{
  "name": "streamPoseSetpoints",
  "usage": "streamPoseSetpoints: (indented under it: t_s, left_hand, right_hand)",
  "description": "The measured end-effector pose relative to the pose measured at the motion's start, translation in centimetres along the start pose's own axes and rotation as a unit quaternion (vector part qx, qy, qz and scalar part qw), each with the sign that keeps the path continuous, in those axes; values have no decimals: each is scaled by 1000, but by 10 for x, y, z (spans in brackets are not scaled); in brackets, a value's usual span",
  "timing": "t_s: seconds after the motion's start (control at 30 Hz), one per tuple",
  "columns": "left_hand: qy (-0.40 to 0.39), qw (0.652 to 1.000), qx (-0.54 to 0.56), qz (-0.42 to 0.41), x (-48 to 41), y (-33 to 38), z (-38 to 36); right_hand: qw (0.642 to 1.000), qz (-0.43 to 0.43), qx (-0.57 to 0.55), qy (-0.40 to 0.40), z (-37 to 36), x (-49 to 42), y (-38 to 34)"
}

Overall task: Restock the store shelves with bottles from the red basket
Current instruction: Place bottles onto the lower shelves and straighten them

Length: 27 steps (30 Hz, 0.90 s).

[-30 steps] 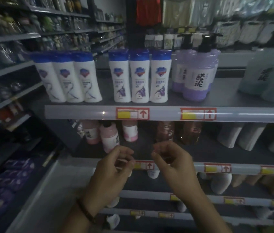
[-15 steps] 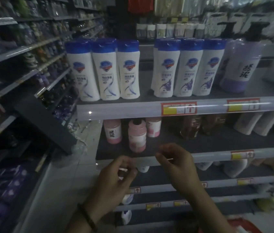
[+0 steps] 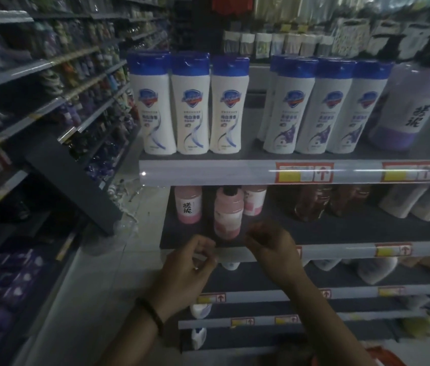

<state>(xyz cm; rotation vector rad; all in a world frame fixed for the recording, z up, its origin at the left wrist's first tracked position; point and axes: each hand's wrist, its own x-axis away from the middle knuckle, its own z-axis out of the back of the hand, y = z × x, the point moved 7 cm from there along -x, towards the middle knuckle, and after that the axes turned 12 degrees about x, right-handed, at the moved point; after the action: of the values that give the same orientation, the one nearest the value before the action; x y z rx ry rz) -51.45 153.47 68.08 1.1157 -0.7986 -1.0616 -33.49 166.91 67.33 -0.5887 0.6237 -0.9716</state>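
The person holds both hands up in front of the rail of the second shelf [image 3: 340,252]. The left hand [image 3: 185,273] has its fingers curled and the thumb close to the fingertips. The right hand [image 3: 274,252] is just beside it, with its fingers also bent inward. The grip of each hand is drawn together, but the picture is dark and one cannot tell if something small is pinched inside. A dark bracelet [image 3: 152,314] sits on the left wrist.

Just behind the hands, a pink bottle [image 3: 228,215] stands upright near the front of the second shelf, with two more pink ones behind it. On the top shelf [image 3: 208,171], three white bottles [image 3: 192,109] with blue caps stand in a row. A second group of the same kind [image 3: 322,109] stands to their right, and beside that a purple pump bottle [image 3: 409,107]. Red and yellow price tags [image 3: 303,172] are on the rail.

Only a corner of the red basket [image 3: 385,356] shows, low at the right, under the right forearm.
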Motion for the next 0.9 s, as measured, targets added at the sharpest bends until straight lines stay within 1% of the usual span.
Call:
streamPoseSetpoints:
  t_s: [0.17,0.3,0.4,0.67,0.9]
  left_hand:
    - [1,1000,-6,12,-14,0,-15]
    - [25,1000,-3,3,-18,8,-23]
    - [51,999,16,-2,-26,10,-27]
    - [95,993,72,-1,-46,6,-47]
    - [93,990,104,-15,-54,-2,-60]
  right_hand:
    - [1000,5,-23,-15,-9,-13,17]
    - [1000,4,-17,-17,-16,-34,37]
    - [1000,12,-7,-22,-25,-49,47]
    - [994,45,-44,-84,-53,-67,56]
    - [991,59,-75,-92,-57,-74,54]
